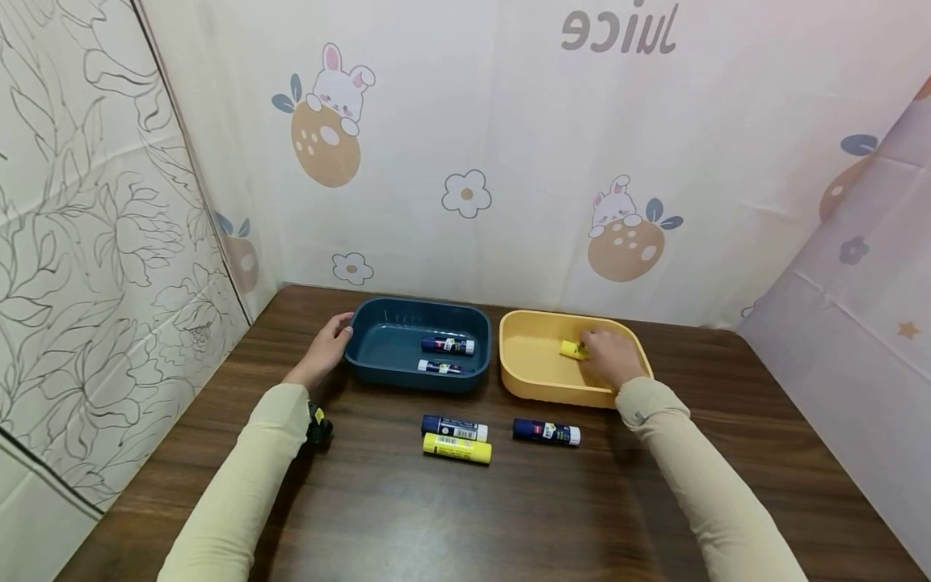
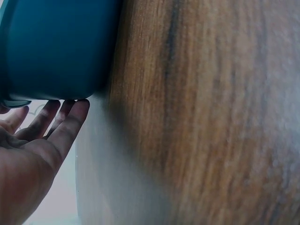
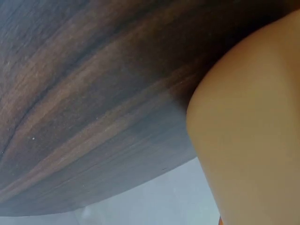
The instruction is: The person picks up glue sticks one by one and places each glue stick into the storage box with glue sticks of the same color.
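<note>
1. Head view, nearest you: your pale sleeves [image 1: 240, 485] reach forward over the dark wood-grain counter [image 1: 553, 509]. Small black device [image 1: 318, 424] at your left wrist.
2. Loose on the counter, ahead of you: yellow glue stick [image 1: 457, 448], lying lengthwise left to right. Just behind it, close alongside, a blue glue stick [image 1: 454, 428], white end to the right; contact between the two hard to tell. To their right, apart, a second blue stick [image 1: 546, 432], white end also right.
3. Farther on, two trays side by side, narrow gap between: dark teal tray [image 1: 407, 377] left, yellow tray [image 1: 553, 391] right.
4. Your left hand [image 1: 329, 347] is at the teal tray's left end, fingers extended. Left wrist view has your fingertips against its outer wall, not wrapped round it.
5. Inside the teal tray: upper stick [image 1: 448, 346], white end right; lower stick [image 1: 442, 368], white end left.
6. Your right hand [image 1: 612, 356] dips into the yellow tray, fingers curled over the right end of a half-hidden yellow stick [image 1: 573, 350], grasping it. Right wrist view gives you only tray wall and counter.
7. Farthest: pale curtain [image 1: 407, 242] printed with rabbits, oranges, flowers and a mirrored "Juice".
</note>
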`<state>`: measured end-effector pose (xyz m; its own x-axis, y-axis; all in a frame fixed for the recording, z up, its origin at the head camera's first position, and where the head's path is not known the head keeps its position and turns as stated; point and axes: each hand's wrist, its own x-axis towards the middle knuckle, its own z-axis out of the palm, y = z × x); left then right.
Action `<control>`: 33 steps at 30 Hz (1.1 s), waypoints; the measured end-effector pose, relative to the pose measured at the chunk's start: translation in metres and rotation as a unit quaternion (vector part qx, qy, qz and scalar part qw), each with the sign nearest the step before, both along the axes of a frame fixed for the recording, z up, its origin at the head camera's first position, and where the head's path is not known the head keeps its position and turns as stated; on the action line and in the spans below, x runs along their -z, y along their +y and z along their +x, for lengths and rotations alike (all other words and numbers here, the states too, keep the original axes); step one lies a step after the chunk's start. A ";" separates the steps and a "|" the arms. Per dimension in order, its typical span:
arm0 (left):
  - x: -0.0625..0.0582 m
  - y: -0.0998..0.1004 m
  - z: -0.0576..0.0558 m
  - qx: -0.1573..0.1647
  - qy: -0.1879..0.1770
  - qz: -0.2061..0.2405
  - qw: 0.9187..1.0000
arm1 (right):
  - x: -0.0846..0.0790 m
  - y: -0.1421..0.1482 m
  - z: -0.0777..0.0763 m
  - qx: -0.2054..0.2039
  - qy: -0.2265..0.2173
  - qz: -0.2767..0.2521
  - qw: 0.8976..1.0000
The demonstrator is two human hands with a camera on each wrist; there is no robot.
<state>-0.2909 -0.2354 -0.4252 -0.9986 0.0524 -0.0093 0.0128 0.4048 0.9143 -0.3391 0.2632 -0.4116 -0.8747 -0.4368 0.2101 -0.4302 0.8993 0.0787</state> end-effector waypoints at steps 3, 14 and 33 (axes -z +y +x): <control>-0.004 0.002 0.003 0.002 -0.003 0.004 1.000 | 0.001 0.000 0.000 0.003 -0.007 -0.005 1.000; 0.000 0.004 -0.001 0.003 0.008 -0.013 1.000 | -0.017 0.008 0.013 -0.011 0.003 -0.011 1.000; 0.000 0.002 0.003 0.013 -0.002 -0.014 1.000 | -0.055 0.002 0.096 -0.133 0.094 -0.035 0.986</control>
